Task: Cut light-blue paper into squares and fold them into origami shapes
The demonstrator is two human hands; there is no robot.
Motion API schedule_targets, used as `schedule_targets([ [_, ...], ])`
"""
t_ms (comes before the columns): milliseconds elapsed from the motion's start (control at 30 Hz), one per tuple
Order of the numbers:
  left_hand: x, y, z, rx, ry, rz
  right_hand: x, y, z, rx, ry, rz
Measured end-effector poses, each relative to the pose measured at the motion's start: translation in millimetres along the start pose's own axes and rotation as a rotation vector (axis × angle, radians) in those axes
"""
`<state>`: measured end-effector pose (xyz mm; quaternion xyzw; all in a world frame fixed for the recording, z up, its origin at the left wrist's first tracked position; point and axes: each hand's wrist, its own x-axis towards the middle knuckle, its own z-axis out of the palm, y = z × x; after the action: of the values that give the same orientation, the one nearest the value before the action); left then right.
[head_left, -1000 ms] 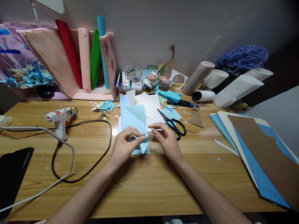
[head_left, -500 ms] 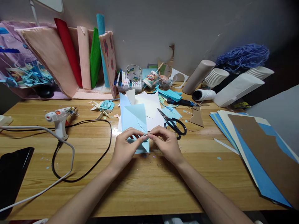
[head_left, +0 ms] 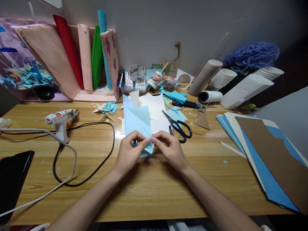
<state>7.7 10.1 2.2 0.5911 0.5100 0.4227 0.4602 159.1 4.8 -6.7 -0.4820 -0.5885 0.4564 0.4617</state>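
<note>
My left hand (head_left: 132, 148) and my right hand (head_left: 169, 149) meet fingertip to fingertip above the middle of the table. Between them they pinch a small light blue paper piece (head_left: 149, 149), whose lower end hangs out below the fingers. My fingers cover most of its upper part. Beneath and beyond the hands lies a light blue paper sheet (head_left: 138, 120) with a curved line on it. White paper (head_left: 158, 107) is spread behind that sheet. Just right of my right hand rest black-handled scissors (head_left: 179, 128), blades slightly apart.
A white glue gun (head_left: 60, 123) stands on the left, its black cable (head_left: 113, 141) looping over the wooden table. Paper scraps and a utility tool (head_left: 189, 104) lie behind the scissors. Stacked coloured sheets (head_left: 271, 154) fill the right side. A black tablet-like object (head_left: 15, 179) lies front left.
My fingers have shifted slightly on the small blue paper piece, and its lower end now looks more curled and shorter. The camera view has tilted a little; other things stay put.
</note>
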Motion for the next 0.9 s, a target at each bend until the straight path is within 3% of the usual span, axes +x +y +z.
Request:
schedule_targets([
  [133,3,-1,-0.9,-0.024,-0.042,-0.024,1,1,1,0.104,-0.013,0.059],
  [333,7,-4,-1.0,-0.117,-0.251,-0.149,4,5,-1,0.264,-0.038,0.118],
  [533,7,-6,-2.6,0.025,-0.158,-0.107,6,8,-2,0.342,-0.125,0.201],
  [667,7,-4,-5.0,0.070,-0.222,-0.143,6,11,-3,0.403,-0.149,0.223],
  [900,9,-1,-10.3,-0.288,-0.444,-0.267,8,12,-8,0.587,-0.284,0.316],
])
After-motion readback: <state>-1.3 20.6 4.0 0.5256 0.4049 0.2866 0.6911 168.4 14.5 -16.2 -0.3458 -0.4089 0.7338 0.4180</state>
